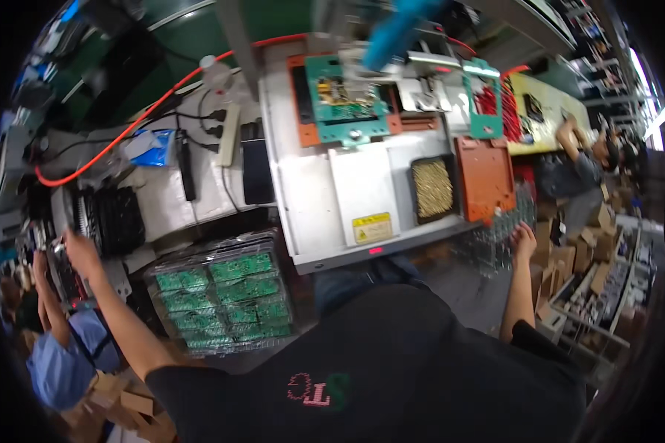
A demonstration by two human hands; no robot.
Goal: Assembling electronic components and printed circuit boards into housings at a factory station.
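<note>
My left hand point(83, 252) reaches far out to the left, at the edge of a cluttered dark area beside a row of black slotted racks point(114, 220). Its fingers are small and blurred, so their grip does not show. On the right, my right hand point(523, 242) is closed at the edge of a clear plastic tray point(488, 240) with moulded pockets. The tray hangs beside the workbench point(307, 214). A green fixture point(355, 131) holding a circuit board point(347, 100) sits on the bench before me, under a machine head with a blurred blue part point(399, 33).
A stack of clear trays with green circuit boards point(229, 292) stands left of my body. The bench bears a black bin of small brass-coloured parts point(432, 188) and an orange fixture plate point(486, 177). An orange hose point(166, 96) arcs overhead. Other people point(70, 358) work at both sides.
</note>
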